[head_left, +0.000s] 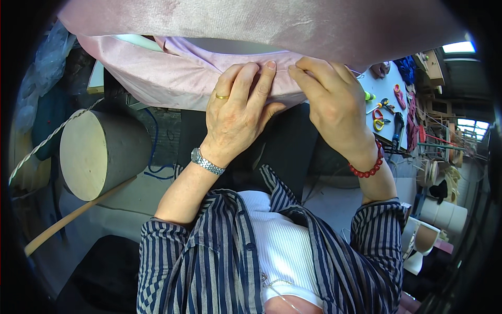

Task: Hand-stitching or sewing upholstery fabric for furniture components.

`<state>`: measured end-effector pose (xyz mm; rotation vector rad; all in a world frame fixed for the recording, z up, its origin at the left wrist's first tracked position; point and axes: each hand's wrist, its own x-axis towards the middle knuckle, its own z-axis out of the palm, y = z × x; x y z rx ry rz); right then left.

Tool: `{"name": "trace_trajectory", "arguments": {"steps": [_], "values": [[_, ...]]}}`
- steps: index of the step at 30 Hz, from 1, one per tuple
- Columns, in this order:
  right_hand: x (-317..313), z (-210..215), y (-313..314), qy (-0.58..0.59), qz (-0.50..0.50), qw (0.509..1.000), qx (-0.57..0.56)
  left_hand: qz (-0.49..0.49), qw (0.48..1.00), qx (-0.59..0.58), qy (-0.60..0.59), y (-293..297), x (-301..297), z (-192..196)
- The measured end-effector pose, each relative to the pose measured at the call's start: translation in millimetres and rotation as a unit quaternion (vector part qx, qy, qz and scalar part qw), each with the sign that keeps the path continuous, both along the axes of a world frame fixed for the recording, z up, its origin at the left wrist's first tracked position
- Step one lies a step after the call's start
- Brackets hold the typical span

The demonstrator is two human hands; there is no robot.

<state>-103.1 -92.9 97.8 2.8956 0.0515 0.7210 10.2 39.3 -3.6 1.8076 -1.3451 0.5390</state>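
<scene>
Pink velvet fabric (157,78) covers a padded, curved piece in front of me, with a second velvet-covered part (261,23) above it. My left hand (238,104) holds the lower fabric near its edge, fingers on top and thumb beneath. Just to its right, the fingertips of my right hand (334,99) are pinched together at the fabric's seam. What lies between them is too small to make out. A fine thread shows beside the right hand's knuckles. Between the two velvet parts there is a gap with a pale inside.
On the right, a white tabletop (370,86) bears red-and-yellow-handled scissors (378,121) and other hand tools. A large drum-shaped block (83,154) stands at the left, near a wooden stick (73,217) and a twisted cord (47,138). A blue hose (155,141) runs below the fabric.
</scene>
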Motion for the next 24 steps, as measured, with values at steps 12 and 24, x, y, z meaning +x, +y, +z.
{"name": "trace_trajectory", "arguments": {"steps": [12,24], "values": [[-49,10,-33,-0.068,-0.108,0.987,-0.097,0.004,0.998,-0.062,0.002,-8,-3,-4],[-46,23,-35,0.008,-0.170,0.982,-0.087,0.014,1.000,-0.014,0.016,-7,-9,5]]}}
